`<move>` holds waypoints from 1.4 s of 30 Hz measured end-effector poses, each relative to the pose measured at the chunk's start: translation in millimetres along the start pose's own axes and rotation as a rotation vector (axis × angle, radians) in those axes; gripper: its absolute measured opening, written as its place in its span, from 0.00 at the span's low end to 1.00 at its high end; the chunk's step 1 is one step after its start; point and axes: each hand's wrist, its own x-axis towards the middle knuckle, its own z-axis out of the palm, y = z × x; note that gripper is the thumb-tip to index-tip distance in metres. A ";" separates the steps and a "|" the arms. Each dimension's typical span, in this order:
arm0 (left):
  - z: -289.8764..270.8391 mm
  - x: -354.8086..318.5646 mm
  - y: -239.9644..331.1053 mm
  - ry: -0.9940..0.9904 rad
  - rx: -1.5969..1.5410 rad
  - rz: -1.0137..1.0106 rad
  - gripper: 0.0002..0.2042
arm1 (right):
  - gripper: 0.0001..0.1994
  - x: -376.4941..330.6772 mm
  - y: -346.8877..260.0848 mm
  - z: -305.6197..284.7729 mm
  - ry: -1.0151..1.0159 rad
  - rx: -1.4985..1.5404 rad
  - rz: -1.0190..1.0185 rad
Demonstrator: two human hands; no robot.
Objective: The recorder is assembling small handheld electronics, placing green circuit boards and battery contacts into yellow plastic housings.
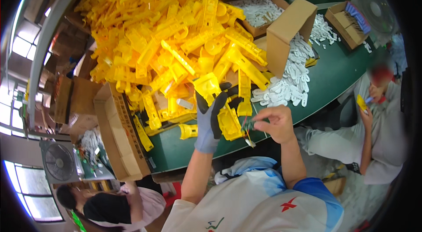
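Observation:
My left hand (210,120), in a grey and black glove, is closed round a yellow plastic housing (230,125) at the front of the heap. Another yellow shell (206,85) lies against its fingertips; whether the hand holds that too, I cannot tell. To the right, my bare right hand (278,124) pinches a small green circuit board (247,125) between thumb and fingers. Thin wires run from the board, and a small white piece (250,143) hangs below it. The board is close beside the housing's right edge.
A large heap of yellow plastic shells (145,34) covers the table ahead. White plastic parts (290,76) spill from a tipped cardboard box (288,34) at right. An open carton (118,139) stands at left. Co-workers sit at right (373,122) and lower left (118,205).

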 end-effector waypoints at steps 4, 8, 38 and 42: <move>-46.2 -13.6 -31.2 -0.014 0.081 -0.355 0.22 | 0.08 16.3 13.3 22.0 0.301 0.298 0.128; -51.4 -33.9 -43.2 -0.135 0.276 -0.042 0.22 | 0.07 20.8 32.8 28.2 0.280 0.094 0.187; -47.6 -52.0 -40.6 0.065 0.312 -0.076 0.16 | 0.09 19.1 40.1 26.6 0.192 -0.063 0.212; -59.1 -54.1 -54.3 0.075 0.662 0.011 0.22 | 0.07 18.1 33.6 30.1 0.238 0.122 0.185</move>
